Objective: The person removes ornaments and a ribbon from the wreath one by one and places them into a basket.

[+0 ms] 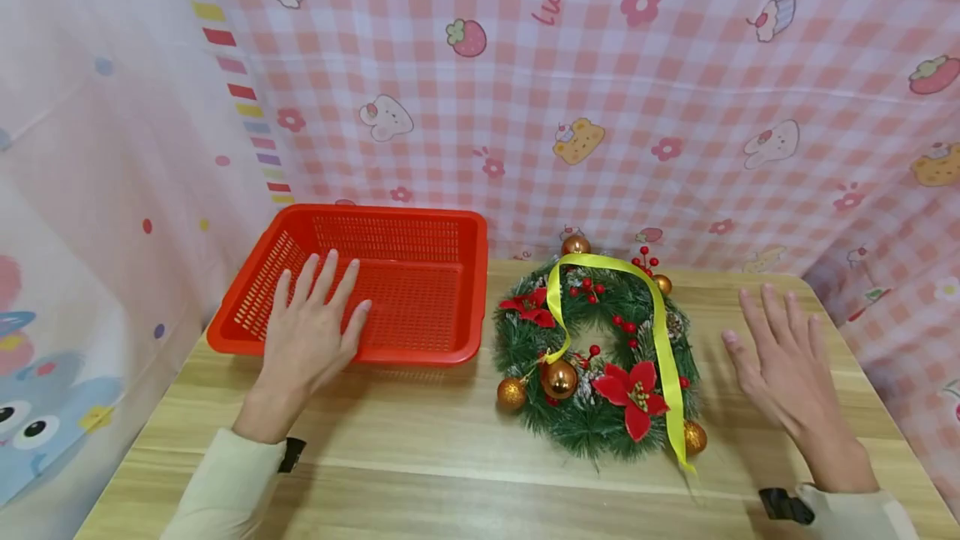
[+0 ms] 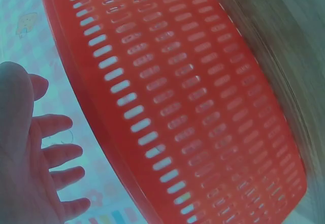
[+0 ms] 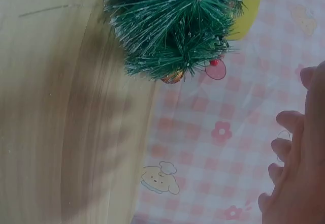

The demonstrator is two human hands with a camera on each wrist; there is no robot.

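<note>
My left hand [image 1: 309,340] is held over the near left part of a red plastic basket [image 1: 420,354], fingers spread and holding nothing. In the left wrist view that hand [image 2: 40,158] appears apart from the basket's slotted wall [image 2: 177,97]. To the right of the basket lies a green Christmas wreath [image 1: 585,432] with red flowers, berries and gold balls. A yellow ribbon [image 1: 664,348] is draped across it, one end hanging past the near edge. My right hand [image 1: 791,373], fingers extended and holding nothing, hovers right of the wreath; the right wrist view shows it apart from the wreath [image 3: 172,26].
Everything stands on a light wooden table [image 1: 450,490]. Behind it hangs a pink checked cloth [image 1: 525,107] that meets the table's back edge. Another printed cloth [image 1: 97,190] closes off the left side, and checked cloth continues on the right.
</note>
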